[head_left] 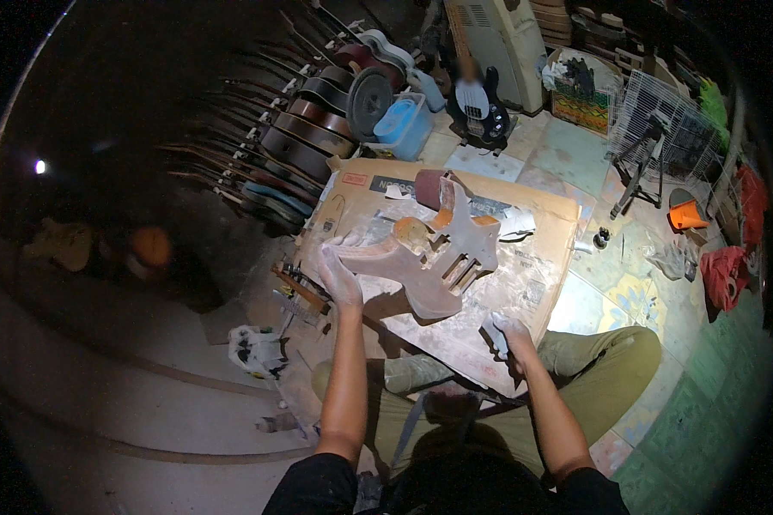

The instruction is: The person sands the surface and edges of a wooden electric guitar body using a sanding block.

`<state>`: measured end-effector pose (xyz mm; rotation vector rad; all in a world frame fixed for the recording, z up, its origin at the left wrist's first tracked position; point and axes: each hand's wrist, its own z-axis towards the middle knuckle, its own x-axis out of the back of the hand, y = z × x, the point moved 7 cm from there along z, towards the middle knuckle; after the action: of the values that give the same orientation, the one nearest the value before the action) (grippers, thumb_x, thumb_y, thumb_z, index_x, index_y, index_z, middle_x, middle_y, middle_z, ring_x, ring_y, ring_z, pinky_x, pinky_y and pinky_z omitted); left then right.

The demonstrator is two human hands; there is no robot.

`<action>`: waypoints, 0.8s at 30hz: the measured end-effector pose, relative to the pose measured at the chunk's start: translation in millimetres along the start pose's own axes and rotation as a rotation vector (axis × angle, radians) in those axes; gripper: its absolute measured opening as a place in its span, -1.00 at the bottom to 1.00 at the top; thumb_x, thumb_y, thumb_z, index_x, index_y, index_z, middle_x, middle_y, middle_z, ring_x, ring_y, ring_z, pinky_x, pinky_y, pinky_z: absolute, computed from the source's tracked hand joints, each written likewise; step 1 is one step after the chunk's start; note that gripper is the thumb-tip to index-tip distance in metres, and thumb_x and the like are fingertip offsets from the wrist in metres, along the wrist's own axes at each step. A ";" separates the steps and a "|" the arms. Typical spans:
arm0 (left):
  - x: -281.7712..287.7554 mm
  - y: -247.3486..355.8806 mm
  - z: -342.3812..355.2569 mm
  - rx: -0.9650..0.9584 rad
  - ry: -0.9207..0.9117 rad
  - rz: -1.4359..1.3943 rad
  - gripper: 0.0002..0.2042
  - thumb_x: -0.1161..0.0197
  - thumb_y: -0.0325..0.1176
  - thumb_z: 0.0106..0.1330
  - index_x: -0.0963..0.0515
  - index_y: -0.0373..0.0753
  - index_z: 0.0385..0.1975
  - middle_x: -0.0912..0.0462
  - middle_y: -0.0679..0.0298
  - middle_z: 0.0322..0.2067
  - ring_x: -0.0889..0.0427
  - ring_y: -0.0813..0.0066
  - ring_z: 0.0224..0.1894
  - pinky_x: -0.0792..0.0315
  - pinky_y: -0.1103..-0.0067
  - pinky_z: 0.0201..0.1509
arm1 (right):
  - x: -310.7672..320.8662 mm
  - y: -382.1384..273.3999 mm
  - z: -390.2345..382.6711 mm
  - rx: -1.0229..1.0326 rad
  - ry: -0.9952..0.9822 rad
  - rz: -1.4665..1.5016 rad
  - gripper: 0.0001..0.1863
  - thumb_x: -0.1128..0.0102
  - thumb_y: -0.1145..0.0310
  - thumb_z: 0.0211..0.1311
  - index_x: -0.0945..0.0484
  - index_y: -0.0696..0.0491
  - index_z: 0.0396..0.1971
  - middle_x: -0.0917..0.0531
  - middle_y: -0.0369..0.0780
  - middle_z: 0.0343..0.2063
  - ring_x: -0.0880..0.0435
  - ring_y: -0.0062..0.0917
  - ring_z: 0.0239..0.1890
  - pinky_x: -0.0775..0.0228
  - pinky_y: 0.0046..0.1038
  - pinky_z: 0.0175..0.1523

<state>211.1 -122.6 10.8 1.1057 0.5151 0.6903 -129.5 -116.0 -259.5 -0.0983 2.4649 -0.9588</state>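
One grey, double-horned guitar body [429, 287] lies cavity side up on one brown cardboard sheet [554, 210], its longest extent running roughly left to right. The left grip [342, 273], the nearer, rests against its left tip (whether clasping, cannot be told). The right grip [515, 335], apart at the body's near right, is closed on one small pale-grey pad [496, 336]. One maroon rolled sheet [429, 187] sits just beyond the body.

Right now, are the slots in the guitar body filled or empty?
Empty: the guitar body has bare, open slots, no parts fitted.
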 end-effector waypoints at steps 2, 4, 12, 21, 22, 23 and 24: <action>-9.2 16.3 -3.2 -0.160 -0.008 0.132 -0.66 0.00 -0.21 0.50 -0.38 -0.41 0.01 -0.64 -0.03 -0.12 -0.61 0.30 -0.10 -0.46 0.44 0.08 | 3.8 1.0 -2.3 0.044 0.031 -0.030 -0.66 -0.22 0.23 0.28 -0.45 0.10 -0.07 -0.59 -0.23 -0.51 -0.54 -0.57 -0.63 -0.36 -0.51 -0.66; -20.0 22.7 -10.0 -0.130 0.022 0.237 -0.66 -0.13 -0.30 0.43 -0.36 -0.42 0.04 -0.63 0.01 -0.12 -0.60 0.32 -0.09 -0.44 0.44 0.10 | 10.8 7.5 5.3 0.056 0.071 -0.077 -0.66 -0.23 0.26 0.27 -0.44 0.10 -0.04 -0.60 -0.23 -0.50 -0.54 -0.58 -0.63 -0.35 -0.52 -0.67; -8.0 -13.2 -17.9 -0.122 0.010 0.417 -0.12 -0.56 -0.50 -0.03 -0.11 -0.42 0.27 -0.46 0.01 0.08 -0.53 0.33 0.05 -0.42 0.48 0.17 | 11.2 -14.6 -1.8 0.390 0.282 -0.661 -0.60 -0.14 0.14 0.29 -0.63 0.20 -0.13 -0.70 0.00 -0.26 -0.68 -0.25 -0.17 -0.44 -0.33 0.01; 10.9 -23.4 -1.4 -0.064 -0.007 0.310 -0.24 -0.48 -0.45 0.07 -0.19 -0.46 0.25 -0.45 0.00 0.13 -0.53 0.32 0.09 -0.39 0.48 0.23 | 37.5 8.8 23.6 0.324 0.351 -0.640 -0.60 -0.13 0.09 0.32 -0.62 0.19 -0.23 -0.69 -0.02 -0.32 -0.67 -0.23 -0.28 -0.46 -0.32 -0.13; 3.7 -22.1 -0.9 0.017 -0.069 0.149 -0.54 -0.37 -0.39 0.21 -0.35 -0.40 0.04 -0.55 0.06 0.02 -0.55 0.39 0.03 -0.41 0.52 0.19 | 43.8 17.0 30.0 0.316 0.310 -0.592 -0.62 -0.12 0.14 0.34 -0.62 0.22 -0.25 -0.70 -0.12 -0.39 -0.67 -0.39 -0.39 -0.47 -0.39 -0.25; -1.1 -11.2 -4.1 0.029 -0.068 0.152 -0.54 -0.37 -0.39 0.21 -0.35 -0.40 0.04 -0.55 0.06 0.02 -0.55 0.39 0.03 -0.41 0.52 0.19 | 40.1 13.8 23.5 0.303 0.311 -0.595 -0.62 -0.12 0.14 0.34 -0.62 0.22 -0.25 -0.70 -0.12 -0.39 -0.67 -0.39 -0.39 -0.47 -0.39 -0.25; -11.8 9.5 -6.9 -0.013 -0.145 -0.045 -0.67 -0.32 -0.42 0.25 -0.38 -0.34 -0.07 -0.59 0.09 -0.07 -0.57 0.43 -0.03 -0.43 0.53 0.14 | 23.6 7.7 12.8 0.173 0.207 -0.336 -0.65 -0.15 0.16 0.33 -0.62 0.20 -0.26 -0.68 -0.18 -0.41 -0.65 -0.48 -0.42 -0.45 -0.45 -0.30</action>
<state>195.9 -124.1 17.5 1.1192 0.4095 0.5693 -143.4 -123.7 -282.4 -0.3814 2.5888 -1.3820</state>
